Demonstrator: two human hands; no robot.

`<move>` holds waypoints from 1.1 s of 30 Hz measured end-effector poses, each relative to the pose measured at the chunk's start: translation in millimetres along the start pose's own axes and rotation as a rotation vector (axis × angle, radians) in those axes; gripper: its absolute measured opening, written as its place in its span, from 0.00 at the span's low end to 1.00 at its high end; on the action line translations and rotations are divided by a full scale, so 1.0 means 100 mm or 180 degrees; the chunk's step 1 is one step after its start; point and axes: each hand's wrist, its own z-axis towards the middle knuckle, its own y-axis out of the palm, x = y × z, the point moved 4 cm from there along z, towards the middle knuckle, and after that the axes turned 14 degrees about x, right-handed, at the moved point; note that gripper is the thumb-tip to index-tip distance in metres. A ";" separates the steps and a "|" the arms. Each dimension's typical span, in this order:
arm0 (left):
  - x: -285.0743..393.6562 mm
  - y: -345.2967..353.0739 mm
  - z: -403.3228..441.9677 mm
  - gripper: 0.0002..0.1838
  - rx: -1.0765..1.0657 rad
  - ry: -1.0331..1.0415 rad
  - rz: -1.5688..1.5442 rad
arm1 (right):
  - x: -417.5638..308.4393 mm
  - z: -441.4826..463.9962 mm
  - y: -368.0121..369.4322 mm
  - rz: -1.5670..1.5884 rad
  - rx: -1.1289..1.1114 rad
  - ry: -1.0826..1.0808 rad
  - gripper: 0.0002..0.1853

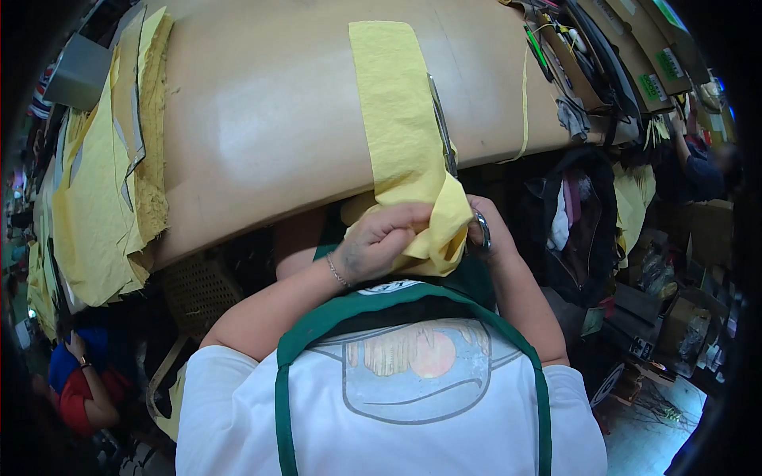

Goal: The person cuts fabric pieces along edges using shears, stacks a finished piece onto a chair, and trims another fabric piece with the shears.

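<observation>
A long strip of yellow cloth (393, 103) lies on the table and hangs over its front edge, bunched near my lap. My left hand (375, 244) is closed on the bunched part, thumb and fingers pinching a fold. Just right of it, my right hand (490, 226) grips the metal handles of a pair of scissors (441, 123). Their blades point away from me along the right side of the strip, resting over the tabletop. The cloth partly covers the middle of the scissors, and whether the blades are parted I cannot tell.
The brown-covered table (270, 103) stretches ahead. Stacked yellow material (107, 182) overhangs its left end. A cardboard tray of pens and tools (567, 59) sits at the back right, near a thin yellow strip (525, 103). A dark bag (583, 222) hangs at right. Other people (83, 381) are nearby.
</observation>
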 end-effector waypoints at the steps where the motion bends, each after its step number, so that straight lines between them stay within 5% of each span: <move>1: 0.02 -0.06 0.06 0.21 0.0035 0.0388 0.0773 | 0.00 -0.01 -0.01 -0.0038 -0.0031 0.0067 0.24; 2: 0.11 -0.11 0.12 0.21 0.0410 0.1328 0.1799 | -0.01 -0.02 -0.02 -0.0078 -0.0063 0.0131 0.29; 5: 0.10 -0.14 0.36 0.30 0.0247 0.1558 0.4271 | -0.18 -0.09 0.01 -0.0281 -0.0104 0.0132 0.36; 8: -0.06 -0.14 0.53 0.39 0.0142 0.1163 0.4616 | -0.25 -0.05 -0.01 -0.0397 -0.0139 0.0107 0.36; 17: -0.15 -0.06 0.52 0.28 0.0200 0.1194 0.4901 | -0.23 0.01 -0.04 -0.0469 -0.0088 0.0292 0.31; 33: -0.14 0.00 0.54 0.25 0.0184 0.1731 0.5060 | -0.33 0.05 -0.09 -0.0919 -0.0206 0.0113 0.32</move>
